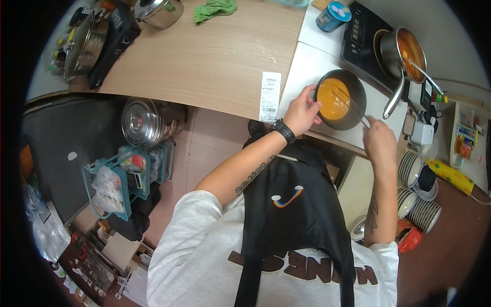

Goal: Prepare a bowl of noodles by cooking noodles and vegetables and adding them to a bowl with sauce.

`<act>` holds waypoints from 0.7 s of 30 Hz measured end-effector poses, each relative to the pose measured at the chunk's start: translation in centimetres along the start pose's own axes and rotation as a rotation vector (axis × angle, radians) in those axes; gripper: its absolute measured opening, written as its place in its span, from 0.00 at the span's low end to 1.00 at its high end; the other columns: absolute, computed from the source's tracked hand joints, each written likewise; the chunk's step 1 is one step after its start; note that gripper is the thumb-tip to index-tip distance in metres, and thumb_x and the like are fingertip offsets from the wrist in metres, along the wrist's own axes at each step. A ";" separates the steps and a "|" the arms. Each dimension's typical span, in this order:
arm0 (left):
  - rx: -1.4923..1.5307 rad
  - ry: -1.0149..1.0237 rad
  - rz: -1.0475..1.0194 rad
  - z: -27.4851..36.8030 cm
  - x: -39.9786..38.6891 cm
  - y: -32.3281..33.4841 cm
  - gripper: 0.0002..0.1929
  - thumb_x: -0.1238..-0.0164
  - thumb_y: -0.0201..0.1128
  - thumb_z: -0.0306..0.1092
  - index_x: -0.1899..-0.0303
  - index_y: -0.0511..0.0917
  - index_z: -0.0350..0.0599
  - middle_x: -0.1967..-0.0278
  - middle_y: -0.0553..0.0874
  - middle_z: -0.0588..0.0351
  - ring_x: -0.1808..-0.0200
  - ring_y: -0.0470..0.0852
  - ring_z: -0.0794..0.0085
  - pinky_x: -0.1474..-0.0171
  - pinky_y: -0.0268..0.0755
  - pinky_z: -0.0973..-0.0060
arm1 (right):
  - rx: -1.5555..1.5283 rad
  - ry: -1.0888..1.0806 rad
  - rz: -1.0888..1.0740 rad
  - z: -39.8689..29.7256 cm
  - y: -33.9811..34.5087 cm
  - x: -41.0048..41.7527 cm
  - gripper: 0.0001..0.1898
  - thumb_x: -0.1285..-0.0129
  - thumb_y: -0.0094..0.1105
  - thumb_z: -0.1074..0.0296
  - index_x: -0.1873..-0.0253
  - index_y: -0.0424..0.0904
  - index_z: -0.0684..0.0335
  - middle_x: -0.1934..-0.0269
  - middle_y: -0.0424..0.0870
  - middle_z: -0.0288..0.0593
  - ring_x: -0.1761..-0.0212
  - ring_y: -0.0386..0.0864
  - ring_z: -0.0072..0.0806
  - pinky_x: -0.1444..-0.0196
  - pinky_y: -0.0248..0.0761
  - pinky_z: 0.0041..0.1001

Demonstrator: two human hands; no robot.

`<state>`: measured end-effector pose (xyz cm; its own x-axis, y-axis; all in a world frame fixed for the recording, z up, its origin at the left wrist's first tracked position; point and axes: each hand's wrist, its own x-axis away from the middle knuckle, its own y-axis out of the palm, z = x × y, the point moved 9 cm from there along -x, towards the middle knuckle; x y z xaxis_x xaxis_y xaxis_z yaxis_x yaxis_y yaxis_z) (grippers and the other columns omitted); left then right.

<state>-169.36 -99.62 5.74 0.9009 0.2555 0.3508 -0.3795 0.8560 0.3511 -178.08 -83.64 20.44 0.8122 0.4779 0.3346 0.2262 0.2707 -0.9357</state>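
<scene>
My left hand (303, 111) grips the rim of a dark round bowl (357, 88) at its left side, thumb inside the edge. The bowl stands tilted on the white counter and holds a thick orange liquid (330, 105). My right hand (379, 140), at the bowl's lower right, is closed around the handle of a thin metal utensil (364, 121), which looks like a whisk, its far end in the liquid. Behind the bowl, a steel saucepan (391, 50) with orange contents and a metal utensil leaning in it rests on a black induction cooker (355, 38).
A blue can (330, 19) is beside the cooker. The saucepan's handle (395, 98) points towards my right hand. A printed paper slip (270, 94) lies at the wooden table's edge (215, 103). Farther back are a green cloth (215, 9) and a steel pot (163, 13). Stacked plates (424, 217) stand below right.
</scene>
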 end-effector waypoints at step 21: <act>-0.011 0.001 0.029 -0.1 0.3 0.1 0.27 0.24 0.59 0.26 0.28 0.63 0.39 0.64 0.77 0.54 0.71 0.87 0.72 0.68 0.86 0.76 | 0.049 -0.041 -0.089 -0.6 -1.1 0.2 0.16 0.35 0.60 0.67 0.45 0.84 0.66 0.56 0.88 0.59 0.54 0.85 0.54 0.48 0.78 0.44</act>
<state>-169.15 -99.43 5.82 0.8900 0.2806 0.3595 -0.4029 0.8530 0.3317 -177.82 -84.30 21.45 0.7673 0.4833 0.4214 0.2692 0.3537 -0.8958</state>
